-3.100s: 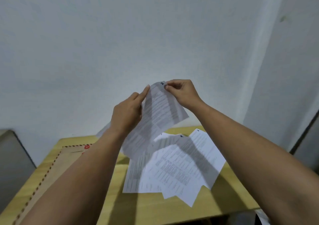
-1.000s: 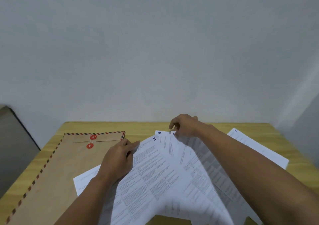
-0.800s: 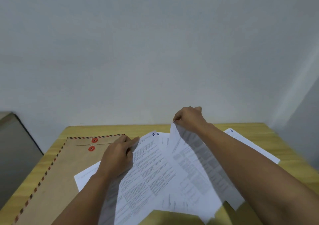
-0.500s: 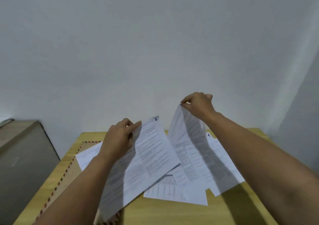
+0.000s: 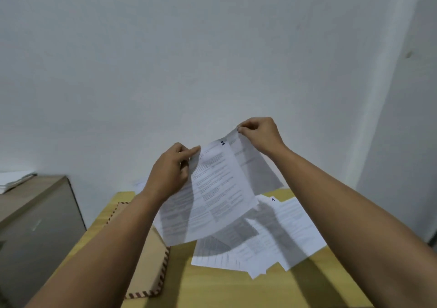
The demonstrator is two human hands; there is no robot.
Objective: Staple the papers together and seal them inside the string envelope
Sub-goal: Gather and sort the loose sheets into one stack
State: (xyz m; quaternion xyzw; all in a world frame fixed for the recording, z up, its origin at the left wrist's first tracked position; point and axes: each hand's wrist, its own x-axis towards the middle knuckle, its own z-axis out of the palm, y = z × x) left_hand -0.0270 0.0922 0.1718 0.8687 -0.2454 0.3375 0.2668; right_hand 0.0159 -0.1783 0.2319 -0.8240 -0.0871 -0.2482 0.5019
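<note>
Head: wooden table (image 5: pixel 212 284), white wall (image 5: pixel 212 47).

We see thin white printed paper in the lifted sheets (image 5: pixel 212 189), limp enough to bow, matt, with the rear sheet (image 5: pixel 253 163) faintly translucent. The loose sheets (image 5: pixel 290 232) below are the same matt paper. The string envelope (image 5: pixel 146 267) looks like brown kraft paper, smooth and dull. Our table (image 5: pixel 212 288) shows pale wood grain with a soft sheen. The wall (image 5: pixel 212 47) is matt painted plaster. The cabinet (image 5: pixel 35 225) beside looks smooth grey laminate.
</note>
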